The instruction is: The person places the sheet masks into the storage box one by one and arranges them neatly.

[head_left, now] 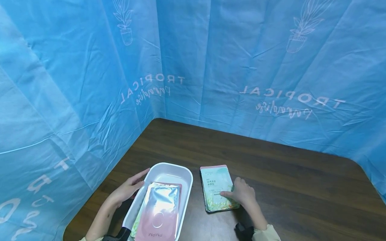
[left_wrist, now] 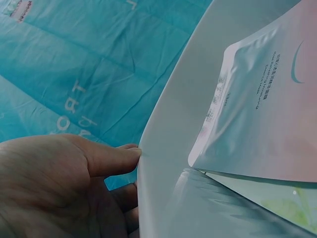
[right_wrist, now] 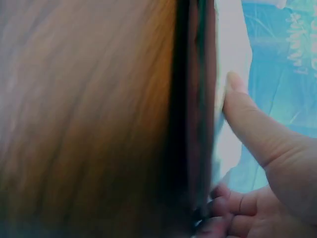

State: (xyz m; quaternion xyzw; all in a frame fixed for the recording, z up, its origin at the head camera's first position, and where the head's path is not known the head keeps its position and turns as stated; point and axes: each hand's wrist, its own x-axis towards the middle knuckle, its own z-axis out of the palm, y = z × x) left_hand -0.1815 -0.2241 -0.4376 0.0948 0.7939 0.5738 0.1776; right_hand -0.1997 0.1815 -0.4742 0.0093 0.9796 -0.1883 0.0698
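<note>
In the head view, the stack of packets [head_left: 214, 182] lies on the dark table [head_left: 280, 180], just right of the lower middle of the frame, its green-printed face up. The right hand [head_left: 243, 193] grips its right edge, thumb laid over the top packet. At lower left, the left hand [head_left: 128, 189] holds the left side of the white tray [head_left: 189, 197], where a shiny pink packet [head_left: 156, 214] lies face up over others.

In the left wrist view, the thumb, left of centre, presses the tray's rim, with the other fingers outside the wall. The tray looks like light, stiff plastic, and the rim should make a secure hold.

In the right wrist view, several layered edges run down the right of centre, thumb on the face and fingers curled at the lower edge. The packets look light, flexible and slick, so they may slide over one another; a pinch through the whole thickness, near mid-edge, should keep them together
</note>
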